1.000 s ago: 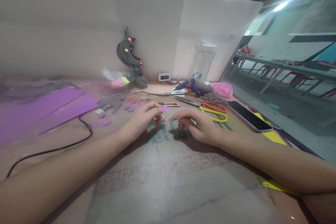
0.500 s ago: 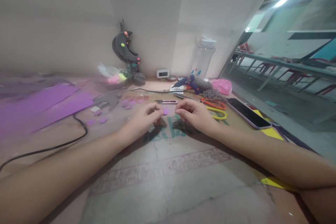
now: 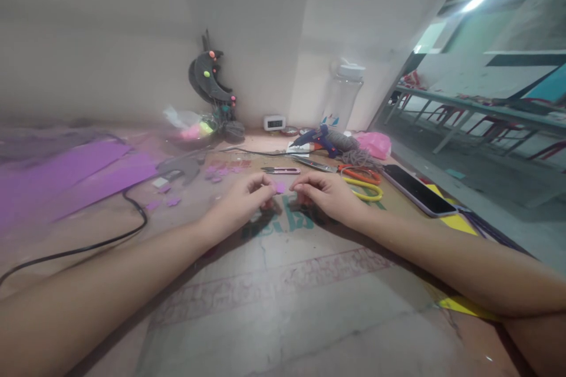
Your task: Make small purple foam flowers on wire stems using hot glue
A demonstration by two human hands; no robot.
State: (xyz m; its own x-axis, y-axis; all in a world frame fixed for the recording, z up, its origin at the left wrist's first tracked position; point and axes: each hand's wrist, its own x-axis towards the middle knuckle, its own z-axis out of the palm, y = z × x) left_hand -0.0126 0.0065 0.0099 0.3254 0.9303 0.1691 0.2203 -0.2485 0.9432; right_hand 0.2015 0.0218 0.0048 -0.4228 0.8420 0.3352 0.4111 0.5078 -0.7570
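Between thumb and fingers, my left hand point(image 3: 254, 193) pinches a small purple cut-out point(image 3: 280, 188), whose exact shape is blurred. A short gap to the right, my right hand point(image 3: 322, 191) has its fingers closed in a pinch; whatever is between them, if anything, is too small to make out. Just beyond both hands lie small thread snips point(image 3: 280, 171). Scissors with an orange handle point(image 3: 360, 174) and a yellow handle point(image 3: 365, 189) are beside my right hand. Several purple cut-outs point(image 3: 216, 174) lie beyond my left hand.
Purple sheets point(image 3: 84, 171) and a black cable point(image 3: 145, 221) lie left. At the back are a dark crescent ornament point(image 3: 206, 79), small digital clock point(image 3: 275, 123), blue glue gun point(image 3: 325, 140), grey yarn point(image 3: 347, 144) and clear bottle point(image 3: 342, 97). A phone point(image 3: 418, 189) rests right.
My right hand has moved slightly left, closer to the purple cut-out. The left hand keeps its pinch on it and has hardly moved.
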